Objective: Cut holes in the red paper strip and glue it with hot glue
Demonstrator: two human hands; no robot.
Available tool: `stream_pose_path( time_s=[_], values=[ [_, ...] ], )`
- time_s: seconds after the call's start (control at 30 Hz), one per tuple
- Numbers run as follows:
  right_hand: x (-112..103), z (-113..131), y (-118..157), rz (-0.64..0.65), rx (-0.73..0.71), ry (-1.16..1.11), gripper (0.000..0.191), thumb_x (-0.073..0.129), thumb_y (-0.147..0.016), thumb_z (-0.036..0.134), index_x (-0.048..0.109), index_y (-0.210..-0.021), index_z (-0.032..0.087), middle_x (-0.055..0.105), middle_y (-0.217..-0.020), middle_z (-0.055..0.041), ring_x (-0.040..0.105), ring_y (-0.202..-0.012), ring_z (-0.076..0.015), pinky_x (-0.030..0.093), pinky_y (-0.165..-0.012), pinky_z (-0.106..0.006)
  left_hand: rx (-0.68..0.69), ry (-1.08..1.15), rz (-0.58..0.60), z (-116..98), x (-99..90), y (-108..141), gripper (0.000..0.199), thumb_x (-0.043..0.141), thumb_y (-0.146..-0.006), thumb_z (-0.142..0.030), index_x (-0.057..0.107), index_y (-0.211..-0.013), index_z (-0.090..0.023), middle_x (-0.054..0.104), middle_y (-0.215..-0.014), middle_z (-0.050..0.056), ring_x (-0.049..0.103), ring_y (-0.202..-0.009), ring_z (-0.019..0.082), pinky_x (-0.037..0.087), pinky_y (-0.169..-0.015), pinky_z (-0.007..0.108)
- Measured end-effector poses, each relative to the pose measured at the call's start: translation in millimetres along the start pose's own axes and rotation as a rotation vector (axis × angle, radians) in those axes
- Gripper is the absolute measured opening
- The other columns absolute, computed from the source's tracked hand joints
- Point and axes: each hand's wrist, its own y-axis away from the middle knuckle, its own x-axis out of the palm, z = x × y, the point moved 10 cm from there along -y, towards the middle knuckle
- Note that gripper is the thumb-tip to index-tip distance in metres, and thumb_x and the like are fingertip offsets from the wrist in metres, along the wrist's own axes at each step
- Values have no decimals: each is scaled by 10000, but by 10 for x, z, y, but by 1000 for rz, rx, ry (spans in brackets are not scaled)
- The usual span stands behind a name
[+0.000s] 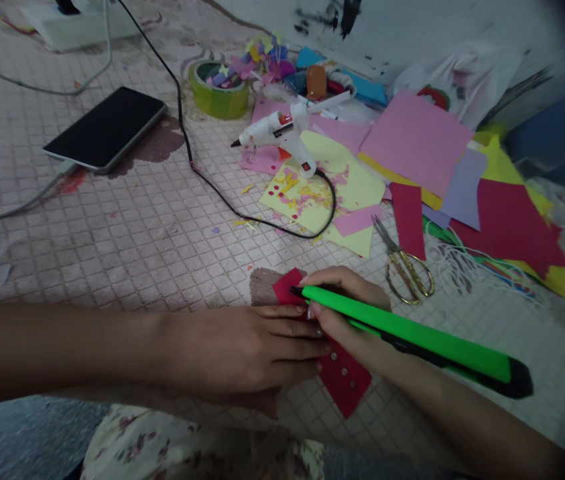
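A narrow red strip (pixel 345 380) lies slantwise on the cloth, with several small round marks along its near end. My left hand (pixel 242 347) rests flat across the middle of this strip, fingers stretched out, covering part of it. Closed around a long green-and-black pen-like tool (pixel 412 327) is my right hand (pixel 347 300). The tool's dark tip touches or hovers just over the strip's far end; I cannot tell which. Gold-handled scissors (pixel 407 267) lie beyond my right hand.
A white glue gun (pixel 282 133) with a black cord rests on pale yellow paper (pixel 357 190) strewn with scraps. Coloured sheets (pixel 417 147) and white string (pixel 462 267) lie right. Farther back are a green tape roll (pixel 217 100), a phone (pixel 107 127) on a cable, and a power strip (pixel 77 27).
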Motion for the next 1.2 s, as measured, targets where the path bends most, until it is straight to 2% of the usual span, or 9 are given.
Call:
stream_pose_path(
  time_s=[0.2, 0.37, 0.77, 0.93, 1.2],
  values=[
    [-79, -11, -6, -49, 19, -13, 194, 584, -833, 111, 671, -945, 245, 744, -816, 30, 694, -688, -124, 563, -603, -218, 24, -22, -28, -25, -15, 0, 454, 515, -1029, -334, 591, -1379, -56, 529, -1507, 135, 447, -1447, 259, 210, -1296, 381],
    [-75, 49, -25, -73, -12, 23, 177, 581, -824, 110, 677, -910, 232, 755, -839, 12, 724, -744, -132, 589, -672, -222, 21, -33, -20, -18, -12, -1, 466, 533, -1020, -348, 587, -1385, -63, 537, -1500, 142, 441, -1450, 260, 217, -1294, 390],
    [-6, -25, 21, 17, 0, -20, 250, 596, -826, 94, 680, -1015, 234, 751, -912, 22, 705, -802, -126, 574, -722, -228, 4, 1, -14, -8, -10, -5, 480, 539, -1019, -364, 581, -1391, -63, 531, -1504, 148, 419, -1466, 261, 181, -1301, 393],
    [-102, -4, -9, -58, 20, -1, 199, 586, -835, 98, 674, -943, 240, 752, -852, 20, 715, -767, -138, 586, -691, -245, 8, 24, -32, -16, -36, -5, 469, 559, -1012, -345, 599, -1365, -40, 542, -1489, 158, 456, -1443, 257, 216, -1294, 379],
    [-73, -31, 9, -52, 24, 2, 208, 584, -826, 100, 672, -944, 247, 750, -826, 25, 711, -713, -139, 578, -633, -245, -24, 74, 3, 16, 12, -2, 461, 568, -1008, -334, 579, -1397, -87, 509, -1520, 135, 408, -1476, 231, 169, -1304, 361]
  ],
)
